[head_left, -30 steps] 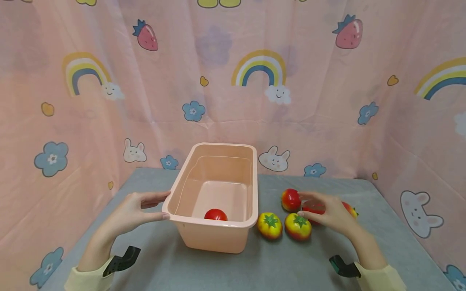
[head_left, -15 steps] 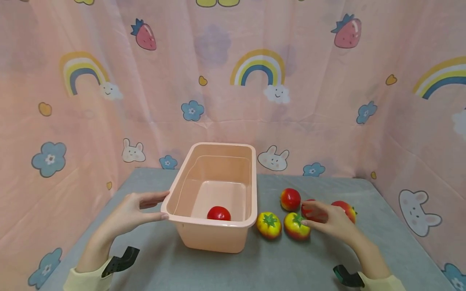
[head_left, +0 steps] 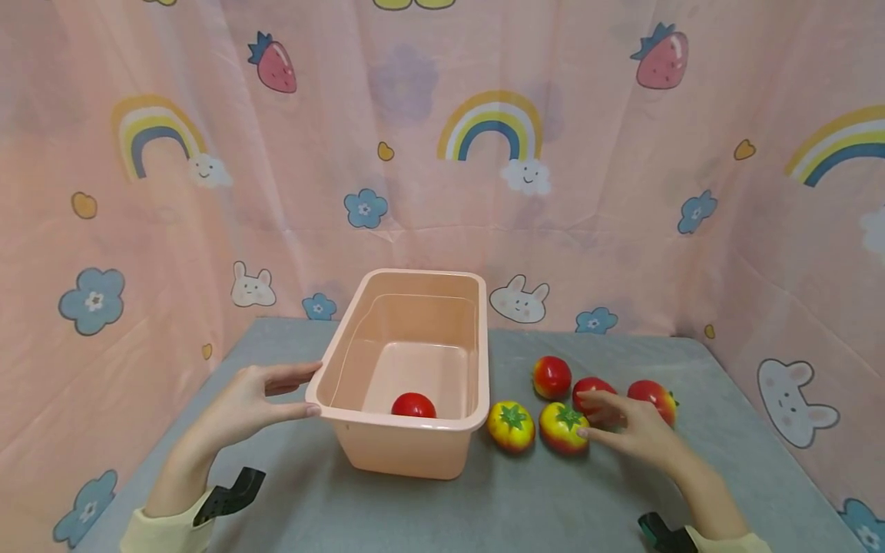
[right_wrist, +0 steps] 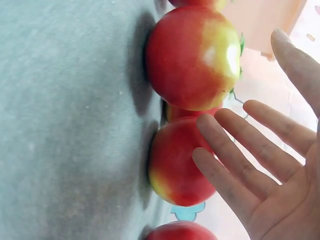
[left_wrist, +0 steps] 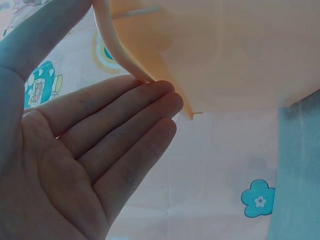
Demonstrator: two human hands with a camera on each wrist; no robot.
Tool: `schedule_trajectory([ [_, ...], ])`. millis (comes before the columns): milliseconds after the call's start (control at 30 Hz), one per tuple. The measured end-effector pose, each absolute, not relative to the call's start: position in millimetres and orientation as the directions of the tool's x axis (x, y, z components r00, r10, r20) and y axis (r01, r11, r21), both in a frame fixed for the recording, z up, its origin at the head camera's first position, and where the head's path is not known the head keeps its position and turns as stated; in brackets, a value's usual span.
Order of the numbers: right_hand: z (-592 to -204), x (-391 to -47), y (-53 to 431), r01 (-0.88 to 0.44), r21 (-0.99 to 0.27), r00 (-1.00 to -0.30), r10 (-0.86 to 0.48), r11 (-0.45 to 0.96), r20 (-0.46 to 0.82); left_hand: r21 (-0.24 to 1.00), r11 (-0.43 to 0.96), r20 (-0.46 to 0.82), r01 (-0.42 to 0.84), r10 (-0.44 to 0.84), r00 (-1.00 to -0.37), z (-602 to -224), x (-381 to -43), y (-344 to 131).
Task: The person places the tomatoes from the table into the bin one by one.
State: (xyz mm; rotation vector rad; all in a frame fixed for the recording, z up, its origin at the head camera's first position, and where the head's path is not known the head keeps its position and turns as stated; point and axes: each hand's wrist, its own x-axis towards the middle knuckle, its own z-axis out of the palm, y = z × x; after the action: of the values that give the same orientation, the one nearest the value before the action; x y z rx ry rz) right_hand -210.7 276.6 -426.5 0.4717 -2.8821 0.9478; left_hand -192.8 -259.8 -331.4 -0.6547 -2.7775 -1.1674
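A peach-coloured plastic bin [head_left: 404, 448] stands on the table, with one red tomato [head_left: 413, 405] inside near its front wall. My left hand [head_left: 256, 399] touches the bin's rim at the front left corner, its fingers straight in the left wrist view. To the right of the bin lie several red and yellow tomatoes. Two with green star-shaped tops are in front, one by the bin [head_left: 511, 428] and another tomato [head_left: 563, 428] beside it. My right hand [head_left: 632, 426] is over this second tomato and a red tomato [head_left: 593, 389] behind it, fingers spread, holding nothing.
A red tomato [head_left: 551, 378] lies at the back of the group, and a red-yellow tomato [head_left: 653, 399] lies partly behind my right hand. Grey cloth covers the table [head_left: 553, 507]. A pink printed curtain [head_left: 442, 230] hangs along the back and sides.
My right hand has drawn back slightly toward me and to the right, uncovering more of the red tomatoes. The tomato in the bin has rolled a little rightward. My left hand stays at the rim.
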Motion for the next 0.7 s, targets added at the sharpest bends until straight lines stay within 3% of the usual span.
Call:
schedule_trajectory([
  [700, -439.4, -214.5, 272.9, -0.244, -0.607, -0.965, -0.254, 0.756, 0.072, 0.667, 0.632, 0.207, 0.394, 0.350, -0.914, -331.0, -193.2, -259.8],
])
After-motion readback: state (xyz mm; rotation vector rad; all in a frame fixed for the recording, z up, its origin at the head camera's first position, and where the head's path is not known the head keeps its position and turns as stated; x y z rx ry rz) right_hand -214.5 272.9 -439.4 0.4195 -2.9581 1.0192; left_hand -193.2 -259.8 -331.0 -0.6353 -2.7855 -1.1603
